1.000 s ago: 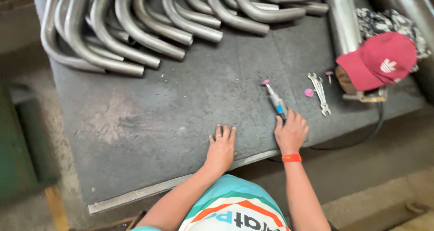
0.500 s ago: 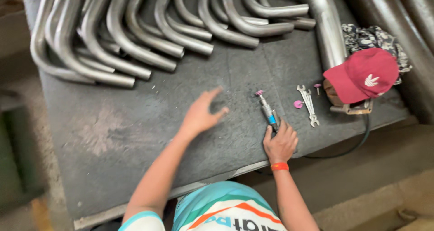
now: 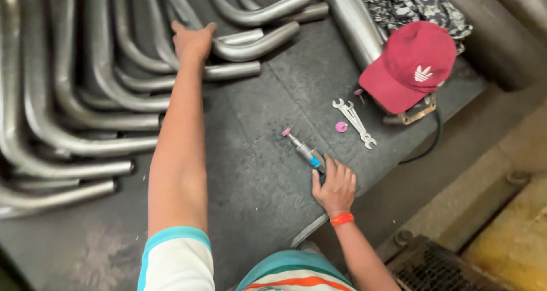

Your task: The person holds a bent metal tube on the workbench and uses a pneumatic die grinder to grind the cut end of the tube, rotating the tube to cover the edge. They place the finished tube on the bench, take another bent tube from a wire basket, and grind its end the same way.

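My left hand reaches far across the dark metal table and rests on a bent steel pipe in a row of several curved pipes; its fingers lie over the pipe. Near the table's front edge, my right hand closes around the rear end of a small die grinder with a pink stone tip. The grinder lies flat on the table. An orange band sits on my right wrist.
A red cap lies at the right over a patterned cloth. Two flat wrenches and a small pink disc sit beside it. A black hose runs off the table edge. A large pipe lies behind.
My left hand has stretched from the table's middle out to the bent pipes. The right hand stays at the grinder. The view has moved closer.
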The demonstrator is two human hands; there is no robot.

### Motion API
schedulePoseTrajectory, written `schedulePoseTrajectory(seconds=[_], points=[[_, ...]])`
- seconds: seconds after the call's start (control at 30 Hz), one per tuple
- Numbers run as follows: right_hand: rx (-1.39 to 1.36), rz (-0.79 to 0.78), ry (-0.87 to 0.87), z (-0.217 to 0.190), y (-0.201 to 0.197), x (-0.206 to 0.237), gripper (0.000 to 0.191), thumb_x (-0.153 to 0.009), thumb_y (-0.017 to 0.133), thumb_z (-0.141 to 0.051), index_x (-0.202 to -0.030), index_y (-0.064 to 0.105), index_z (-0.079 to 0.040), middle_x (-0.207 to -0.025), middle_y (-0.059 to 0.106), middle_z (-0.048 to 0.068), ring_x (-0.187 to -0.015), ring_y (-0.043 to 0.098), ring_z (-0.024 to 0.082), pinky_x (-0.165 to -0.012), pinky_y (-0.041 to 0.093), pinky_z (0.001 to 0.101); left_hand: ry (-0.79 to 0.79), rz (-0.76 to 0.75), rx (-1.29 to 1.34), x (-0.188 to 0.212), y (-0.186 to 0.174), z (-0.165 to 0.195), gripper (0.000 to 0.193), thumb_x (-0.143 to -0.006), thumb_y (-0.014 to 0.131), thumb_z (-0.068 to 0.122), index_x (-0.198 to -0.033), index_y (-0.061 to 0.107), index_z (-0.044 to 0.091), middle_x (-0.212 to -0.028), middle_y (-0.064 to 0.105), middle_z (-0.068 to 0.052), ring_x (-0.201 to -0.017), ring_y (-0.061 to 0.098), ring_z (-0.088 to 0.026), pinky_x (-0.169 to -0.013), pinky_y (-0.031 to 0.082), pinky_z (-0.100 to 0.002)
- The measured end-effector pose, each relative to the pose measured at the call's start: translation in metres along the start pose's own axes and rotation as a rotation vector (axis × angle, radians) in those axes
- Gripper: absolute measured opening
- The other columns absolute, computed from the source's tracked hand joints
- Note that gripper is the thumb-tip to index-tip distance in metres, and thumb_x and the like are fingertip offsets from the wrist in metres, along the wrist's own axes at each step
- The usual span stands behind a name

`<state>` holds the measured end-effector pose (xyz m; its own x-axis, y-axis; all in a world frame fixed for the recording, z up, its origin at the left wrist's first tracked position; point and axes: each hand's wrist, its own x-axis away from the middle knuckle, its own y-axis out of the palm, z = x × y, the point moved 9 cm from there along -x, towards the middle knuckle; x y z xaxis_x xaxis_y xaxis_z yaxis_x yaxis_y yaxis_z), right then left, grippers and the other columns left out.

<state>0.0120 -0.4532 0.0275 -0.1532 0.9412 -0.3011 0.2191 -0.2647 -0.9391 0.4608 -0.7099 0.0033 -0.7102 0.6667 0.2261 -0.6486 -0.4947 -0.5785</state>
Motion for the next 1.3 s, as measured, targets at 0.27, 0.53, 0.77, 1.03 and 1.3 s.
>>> schedulePoseTrajectory(seconds=[0.27,0.53,0.77,1.03,1.3], points=[[-0.019,-0.031,0.007,0.006,0.008,-0.004,0.055,-0.086,0.072,-0.037,-0.133,0.064,-0.011,-0.116,0.065,0.009,-0.105,0.061,0.030,-0.089,0.047,0.0435,-0.198,0.098,-0.136,-0.022,0.024,-0.008,0.072,-0.073,0.075,0.017,-0.134,0.040,0.000,-0.140,0.048,-0.025,-0.119,0.061,-0.045,-0.097,0.052,-0.046],[-0.023,0.020,0.010,0.000,-0.003,0.002,0.053,-0.087,0.071,-0.038,-0.133,0.064,-0.012,-0.116,0.065,0.009,-0.105,0.061,0.030,-0.090,0.047,0.0432,-0.185,-0.047,0.803,-0.016,0.009,-0.014,0.061,-0.058,0.079,-0.006,-0.115,0.057,-0.010,-0.101,0.070,-0.016,-0.082,0.071,-0.027,-0.074,0.061,-0.043],[0.005,0.052,-0.016,-0.005,-0.010,0.008,0.053,-0.091,0.070,-0.039,-0.135,0.064,-0.010,-0.118,0.065,0.010,-0.106,0.060,0.031,-0.092,0.047,0.0440,-0.161,-0.484,0.766,0.117,-0.068,-0.034,0.034,-0.075,0.072,0.002,-0.106,0.063,-0.008,-0.077,0.064,-0.013,-0.057,0.063,-0.024,-0.057,0.053,-0.040],[0.077,0.036,-0.064,-0.007,-0.004,0.033,0.055,-0.095,0.070,-0.041,-0.138,0.061,-0.008,-0.116,0.063,0.014,-0.106,0.059,0.034,-0.090,0.046,0.0468,0.232,-0.311,0.275,0.245,-0.227,-0.058,0.067,-0.068,0.080,0.002,-0.131,0.058,0.006,-0.091,0.063,-0.004,-0.071,0.063,-0.015,-0.063,0.054,-0.034],[0.028,0.125,-0.125,-0.010,-0.006,0.044,0.054,-0.101,0.070,-0.038,-0.145,0.060,-0.007,-0.121,0.062,0.014,-0.109,0.058,0.035,-0.092,0.046,0.0470,0.385,-0.364,-0.242,0.320,-0.320,-0.109,0.074,-0.063,0.080,0.013,-0.133,0.058,0.014,-0.102,0.072,-0.017,-0.096,0.069,-0.033,-0.084,0.052,-0.043]])
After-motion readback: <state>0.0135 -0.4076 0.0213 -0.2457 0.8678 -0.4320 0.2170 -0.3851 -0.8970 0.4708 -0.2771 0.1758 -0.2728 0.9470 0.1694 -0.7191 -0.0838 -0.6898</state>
